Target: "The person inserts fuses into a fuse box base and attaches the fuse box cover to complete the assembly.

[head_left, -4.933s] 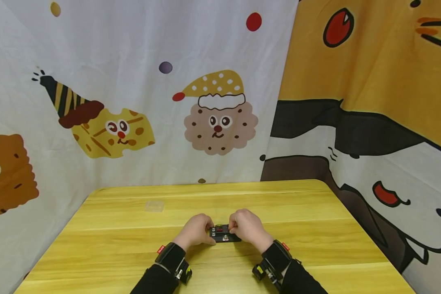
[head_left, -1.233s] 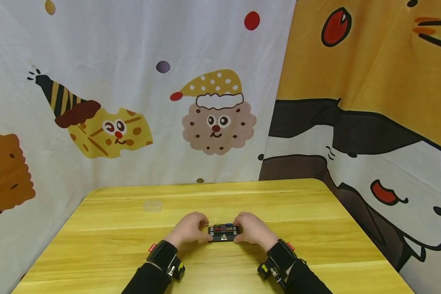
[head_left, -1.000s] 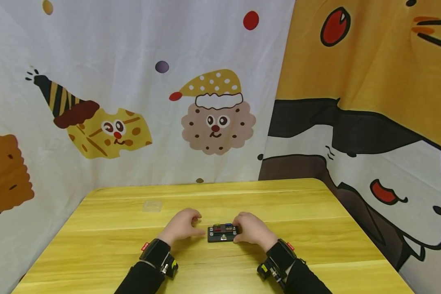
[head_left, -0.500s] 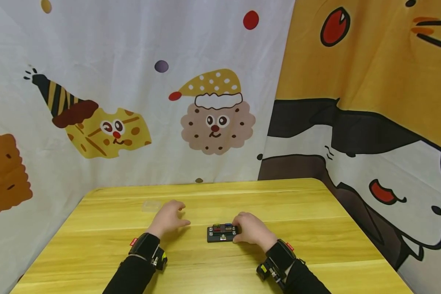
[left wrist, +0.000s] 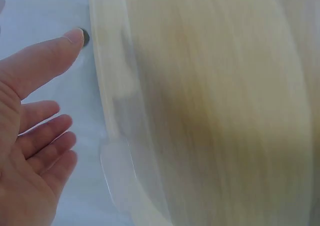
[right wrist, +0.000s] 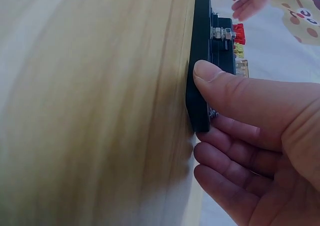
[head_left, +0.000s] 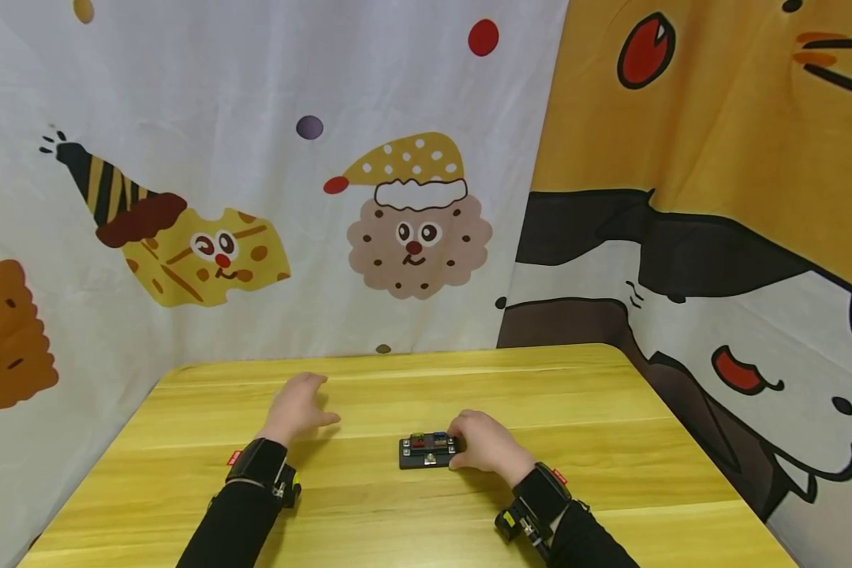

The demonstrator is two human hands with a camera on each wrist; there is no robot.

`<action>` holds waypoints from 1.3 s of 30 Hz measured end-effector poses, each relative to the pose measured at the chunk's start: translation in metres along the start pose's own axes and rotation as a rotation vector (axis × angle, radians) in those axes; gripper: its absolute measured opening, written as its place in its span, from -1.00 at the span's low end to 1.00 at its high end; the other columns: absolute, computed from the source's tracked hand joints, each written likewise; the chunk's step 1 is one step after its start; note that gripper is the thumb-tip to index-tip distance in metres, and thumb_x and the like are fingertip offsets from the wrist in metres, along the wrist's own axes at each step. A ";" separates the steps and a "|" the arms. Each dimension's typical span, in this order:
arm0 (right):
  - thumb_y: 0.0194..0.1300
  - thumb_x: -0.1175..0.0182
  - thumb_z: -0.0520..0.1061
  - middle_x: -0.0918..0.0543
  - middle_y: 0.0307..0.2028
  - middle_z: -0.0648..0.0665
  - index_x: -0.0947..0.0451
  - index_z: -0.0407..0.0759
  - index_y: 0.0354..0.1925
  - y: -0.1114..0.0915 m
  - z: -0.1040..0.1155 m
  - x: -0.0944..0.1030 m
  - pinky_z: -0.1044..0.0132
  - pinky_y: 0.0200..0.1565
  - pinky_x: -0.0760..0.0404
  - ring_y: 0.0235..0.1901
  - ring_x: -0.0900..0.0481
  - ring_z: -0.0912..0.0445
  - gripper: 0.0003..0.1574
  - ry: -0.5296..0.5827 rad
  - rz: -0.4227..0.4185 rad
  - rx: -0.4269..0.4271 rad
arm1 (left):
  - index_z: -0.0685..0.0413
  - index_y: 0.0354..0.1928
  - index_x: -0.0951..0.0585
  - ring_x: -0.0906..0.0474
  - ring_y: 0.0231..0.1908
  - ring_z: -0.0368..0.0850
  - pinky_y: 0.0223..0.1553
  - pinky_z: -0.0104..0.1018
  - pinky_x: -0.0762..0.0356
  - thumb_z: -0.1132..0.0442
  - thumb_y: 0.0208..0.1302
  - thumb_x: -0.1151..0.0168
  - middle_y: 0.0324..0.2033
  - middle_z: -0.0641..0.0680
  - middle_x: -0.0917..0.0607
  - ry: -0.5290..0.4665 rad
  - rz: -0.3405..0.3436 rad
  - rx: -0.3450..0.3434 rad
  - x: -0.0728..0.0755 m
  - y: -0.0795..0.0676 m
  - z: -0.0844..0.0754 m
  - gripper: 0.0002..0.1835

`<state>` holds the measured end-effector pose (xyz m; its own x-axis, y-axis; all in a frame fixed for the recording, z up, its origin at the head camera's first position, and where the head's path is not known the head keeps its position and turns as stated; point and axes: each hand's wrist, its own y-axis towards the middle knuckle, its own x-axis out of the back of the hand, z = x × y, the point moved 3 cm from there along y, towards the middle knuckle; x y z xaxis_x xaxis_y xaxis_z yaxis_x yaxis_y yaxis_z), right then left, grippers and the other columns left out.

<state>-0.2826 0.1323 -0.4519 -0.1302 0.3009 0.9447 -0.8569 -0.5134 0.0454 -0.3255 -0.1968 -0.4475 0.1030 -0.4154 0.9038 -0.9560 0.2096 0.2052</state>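
A black fuse block [head_left: 424,453] lies on the table, with small red, yellow, blue and clear blade fuses on top and metal screw studs. Its right end is pinched between the thumb and fingers of my right hand [head_left: 490,443]; the right wrist view shows the thumb on the side of the black base [right wrist: 201,30]. My left hand [head_left: 297,409] is over the table's far left part, fingers apart and holding nothing. In the left wrist view a clear plastic cover [left wrist: 117,173] lies close to that hand; in the head view the hand hides it.
The wooden table [head_left: 575,442] has rounded far corners. A curtain [head_left: 255,79] printed with cartoon food hangs behind it, and an orange, black and white cartoon cloth [head_left: 717,260] hangs at the right.
My left hand has let go of the fuse block's left end and moved left and away, over where the clear cover lay. The right hand, once on its top, now grips its right end.
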 end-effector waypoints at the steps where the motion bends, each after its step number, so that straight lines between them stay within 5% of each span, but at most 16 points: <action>1: -0.03 -0.59 -0.02 -0.64 -0.18 -0.06 -0.68 -0.19 -0.08 0.000 0.000 0.000 0.12 0.00 -0.55 -0.15 -0.59 0.02 -0.46 -0.001 0.000 0.000 | 0.44 0.23 -0.46 -0.38 0.17 0.41 0.18 0.20 -0.33 0.07 -0.06 -0.59 0.14 0.45 -0.50 0.000 -0.005 0.005 0.001 0.000 0.003 -0.13; 12: -0.02 -0.58 -0.02 -0.65 -0.18 -0.06 -0.68 -0.19 -0.08 0.000 0.000 0.000 0.12 0.00 -0.55 -0.14 -0.60 0.00 -0.46 -0.001 0.000 -0.001 | 0.49 0.28 -0.37 -0.29 0.20 0.46 0.19 0.24 -0.29 0.11 -0.05 -0.59 0.19 0.50 -0.42 -0.021 -0.012 0.064 0.012 0.001 0.027 -0.07; 28: 0.00 -0.57 -0.01 -0.64 -0.17 -0.06 -0.67 -0.18 -0.06 0.000 -0.002 -0.001 0.11 0.00 -0.55 -0.13 -0.59 0.01 -0.46 -0.007 0.005 0.001 | 0.50 0.22 -0.45 -0.42 0.09 0.45 0.09 0.23 -0.39 0.32 0.04 -0.45 0.09 0.50 -0.51 0.010 0.022 0.113 0.018 -0.005 0.050 -0.30; 39: -0.01 -0.58 -0.01 -0.64 -0.19 -0.05 -0.68 -0.18 -0.08 -0.001 -0.001 0.000 0.12 -0.01 -0.55 -0.15 -0.58 0.03 -0.46 -0.005 -0.001 0.008 | 0.33 -0.18 -0.61 -0.53 -0.32 0.17 -0.21 0.09 -0.50 0.43 0.10 -0.39 -0.35 0.21 -0.61 0.060 0.034 0.141 0.013 -0.010 0.059 -0.77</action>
<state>-0.2827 0.1336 -0.4525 -0.1270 0.2973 0.9463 -0.8532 -0.5193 0.0486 -0.3309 -0.2567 -0.4600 0.0826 -0.3555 0.9310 -0.9878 0.0947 0.1238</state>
